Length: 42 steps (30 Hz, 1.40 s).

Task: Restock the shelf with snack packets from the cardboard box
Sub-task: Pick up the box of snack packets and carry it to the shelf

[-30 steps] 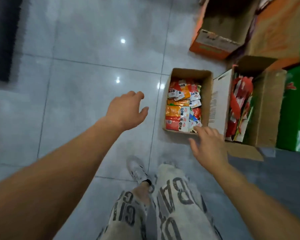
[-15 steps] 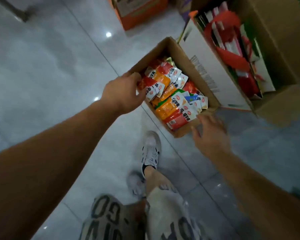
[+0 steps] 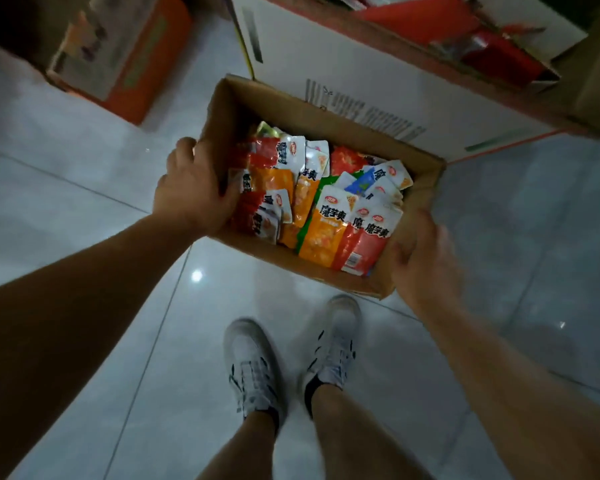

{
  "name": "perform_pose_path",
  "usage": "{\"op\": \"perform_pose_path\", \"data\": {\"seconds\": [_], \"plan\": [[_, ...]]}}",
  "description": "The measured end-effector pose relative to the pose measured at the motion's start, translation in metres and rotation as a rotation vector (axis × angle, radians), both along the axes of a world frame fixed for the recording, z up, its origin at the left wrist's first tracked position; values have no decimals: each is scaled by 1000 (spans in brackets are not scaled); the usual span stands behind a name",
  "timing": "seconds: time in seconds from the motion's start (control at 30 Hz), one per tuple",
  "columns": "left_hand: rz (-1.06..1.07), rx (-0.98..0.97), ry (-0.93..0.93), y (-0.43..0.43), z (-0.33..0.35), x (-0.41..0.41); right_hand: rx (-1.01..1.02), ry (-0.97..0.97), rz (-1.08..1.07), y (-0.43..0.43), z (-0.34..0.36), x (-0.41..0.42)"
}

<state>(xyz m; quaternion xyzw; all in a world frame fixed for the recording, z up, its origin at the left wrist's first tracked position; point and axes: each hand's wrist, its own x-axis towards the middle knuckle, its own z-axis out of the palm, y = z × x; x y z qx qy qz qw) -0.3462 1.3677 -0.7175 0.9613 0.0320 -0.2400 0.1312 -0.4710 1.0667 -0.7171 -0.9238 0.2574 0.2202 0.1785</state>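
Note:
An open brown cardboard box (image 3: 284, 109) sits low over the tiled floor, full of several orange, red and white snack packets (image 3: 321, 209). My left hand (image 3: 193, 192) grips the box's left wall, fingers curled over the rim onto the red packets. My right hand (image 3: 425, 258) clasps the box's right near corner from outside, thumb on the wall. No shelf is in view.
A larger white carton (image 3: 378, 71) with red packs stands right behind the box. An orange carton (image 3: 125, 60) sits at the back left. My two feet in white sneakers (image 3: 291, 362) stand on the grey tiles just in front of the box.
Both hands have closed on the box's sides; one second ago they were still reaching with fingers spread. The view has dropped closer over the box, and my feet now stand side by side.

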Motion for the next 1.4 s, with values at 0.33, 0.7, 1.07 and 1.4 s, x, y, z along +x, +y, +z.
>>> {"op": "perform_pose_path", "data": {"seconds": [0.33,0.7,1.07,1.4], "plan": [[190,-213,-90,10,-39,4,135,-188,-314,22,-39,-8],[224,-180,-250,21,-60,-6,106,-266,-322,21,-52,-4],[431,-234,-209,77,-5,-95,158,-240,-157,33,16,-7],[942,-253,-138,132,146,-230,259,-136,194,98,140,-9]]}}
